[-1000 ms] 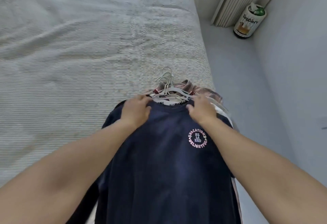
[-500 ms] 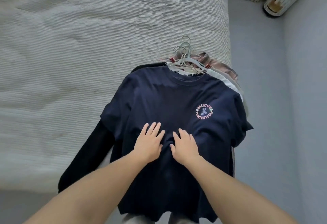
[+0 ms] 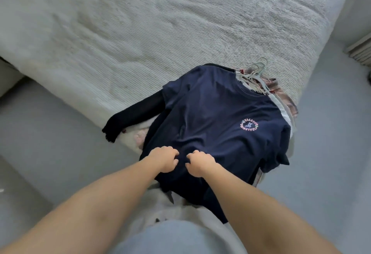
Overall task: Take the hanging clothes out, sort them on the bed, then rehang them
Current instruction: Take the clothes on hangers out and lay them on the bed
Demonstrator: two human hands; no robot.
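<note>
While standing at the corner of the bed, looked down on a stack of clothes laid across that corner. Gripped the navy T-shirt, topmost in the stack, low on its front with both hands. Held the left hand knuckles up, fingers curled tight down into the dark cloth. Held the right hand just beside it in the same way, fingers bent and bunched into the fabric, a narrow strip of shirt showing between the two hands. Could not tell how much cloth was gathered under the palms.

Saw the shirt lying face up, collar toward the far right edge of the bed, hem hanging off the near edge toward the body. Read a round printed logo on the chest. Noted a cluster of pale hangers at the collar, hooks overlapping and pointing away across the bedspread. Made out other garments beneath: a black sleeve trailing out to the left over the bed's edge, a white garment and a plaid garment peeking out along the right side. Saw grey floor on both sides of the bed.
</note>
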